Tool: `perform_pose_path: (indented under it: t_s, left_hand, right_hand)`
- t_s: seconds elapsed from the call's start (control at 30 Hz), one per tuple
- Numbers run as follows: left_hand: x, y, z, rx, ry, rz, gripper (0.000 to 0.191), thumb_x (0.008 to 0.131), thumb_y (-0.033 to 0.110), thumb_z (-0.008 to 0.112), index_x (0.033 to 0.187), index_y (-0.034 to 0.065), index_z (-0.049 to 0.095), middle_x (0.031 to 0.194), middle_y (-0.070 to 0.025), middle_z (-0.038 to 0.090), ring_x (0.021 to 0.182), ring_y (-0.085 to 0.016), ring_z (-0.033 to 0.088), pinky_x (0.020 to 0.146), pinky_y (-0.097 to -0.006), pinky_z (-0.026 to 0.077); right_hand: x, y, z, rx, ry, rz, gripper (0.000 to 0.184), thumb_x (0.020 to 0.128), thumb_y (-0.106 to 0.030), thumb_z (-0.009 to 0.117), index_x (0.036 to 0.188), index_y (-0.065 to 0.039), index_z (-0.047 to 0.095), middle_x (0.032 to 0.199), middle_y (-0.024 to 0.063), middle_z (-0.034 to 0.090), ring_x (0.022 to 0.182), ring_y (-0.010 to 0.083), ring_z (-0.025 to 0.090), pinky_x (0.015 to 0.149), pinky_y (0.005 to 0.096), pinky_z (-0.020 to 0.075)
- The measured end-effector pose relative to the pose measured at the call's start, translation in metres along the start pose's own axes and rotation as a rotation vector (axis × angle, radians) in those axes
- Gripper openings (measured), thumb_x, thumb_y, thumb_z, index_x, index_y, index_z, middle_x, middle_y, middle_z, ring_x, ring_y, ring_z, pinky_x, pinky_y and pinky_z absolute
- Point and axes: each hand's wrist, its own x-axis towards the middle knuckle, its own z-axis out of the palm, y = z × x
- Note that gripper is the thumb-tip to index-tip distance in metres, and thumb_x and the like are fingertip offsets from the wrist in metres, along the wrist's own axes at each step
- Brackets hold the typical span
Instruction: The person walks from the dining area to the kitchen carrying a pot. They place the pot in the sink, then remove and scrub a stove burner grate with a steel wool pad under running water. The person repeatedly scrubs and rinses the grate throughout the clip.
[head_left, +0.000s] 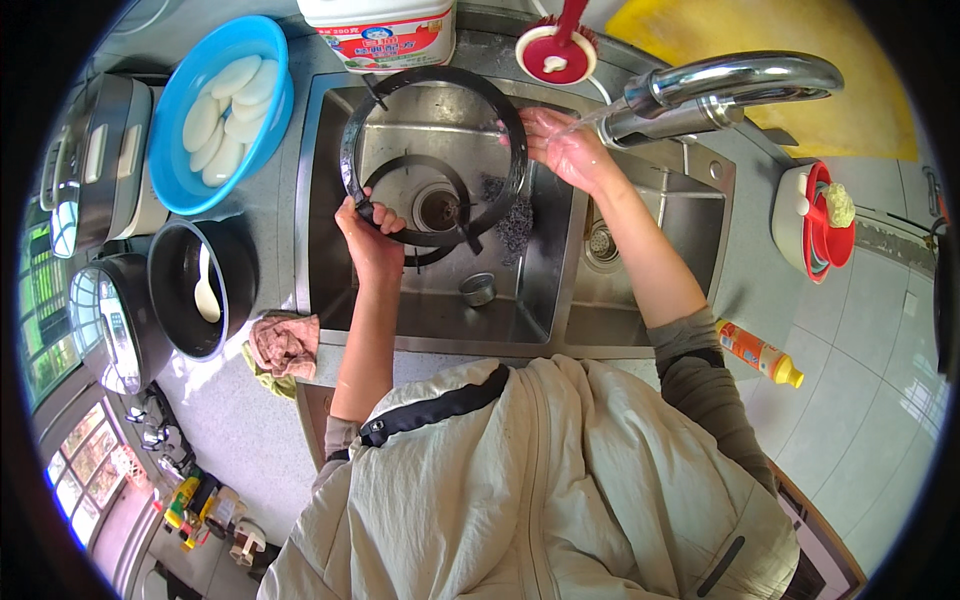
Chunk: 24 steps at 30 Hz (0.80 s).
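My left hand grips the lower left of a wet black gas-stove pan support ring, tilted up over the left sink basin. My right hand is wet, with its fingers spread under running water from the chrome faucet. Its fingertips reach behind the ring's right rim; whether they touch it I cannot tell. A second black support ring lies in the basin around the drain. Dark scouring mesh and a small metal cup also rest in the basin.
A blue bowl of white oval pieces, a black pot with a white spoon, and a cloth stand left. Behind are a detergent tub and red brush. An orange bottle lies right.
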Motion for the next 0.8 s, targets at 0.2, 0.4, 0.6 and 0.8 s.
perform_pose_path:
  t_s: [0.2,0.4,0.6,0.8]
  left_hand:
    - [-0.013,-0.021,0.004,-0.175,-0.095,-0.134,0.024,0.084,0.037,0.052,0.088,0.0136,0.053,0.065,0.0008,0.041,0.064,-0.013,0.041,0.08,-0.0407,0.038]
    - [-0.021,-0.026,0.007,-0.221,-0.191,-0.156,0.024,0.084,0.037,0.053,0.092,0.0138,0.053,0.069,0.0004,0.043,0.068,-0.013,0.043,0.082,-0.0431,0.038]
    - [-0.022,-0.03,0.01,-0.286,-0.198,-0.183,0.029,0.083,0.04,0.053,0.092,0.0124,0.054,0.069,-0.0002,0.042,0.067,-0.014,0.042,0.08,-0.0416,0.038]
    - [-0.023,-0.027,-0.002,-0.214,-0.199,-0.174,0.032,0.082,0.042,0.053,0.095,0.0123,0.055,0.065,0.0009,0.037,0.064,-0.014,0.039,0.078,-0.0388,0.039]
  right_hand:
    - [0.008,0.007,0.006,-0.32,0.249,-0.064,0.039,0.094,-0.022,0.048,0.127,0.0,0.044,0.085,0.0135,0.064,0.072,0.0198,0.065,0.067,0.0296,0.0536]
    - [-0.006,0.001,0.008,-0.416,0.157,-0.065,0.056,0.09,-0.009,0.051,0.138,-0.005,0.023,0.102,0.016,0.059,0.086,0.0224,0.063,0.073,0.0311,0.0525]
    - [-0.032,0.014,0.024,-0.463,0.069,-0.099,0.073,0.085,-0.002,0.057,0.142,-0.013,0.014,0.102,0.011,0.061,0.088,0.0184,0.063,0.073,0.0278,0.0497]
    - [-0.004,0.013,0.014,-0.812,0.416,-0.126,0.028,0.093,-0.025,0.05,0.105,0.0,0.05,0.064,0.0054,0.063,0.052,0.0126,0.057,0.048,0.0267,0.0452]
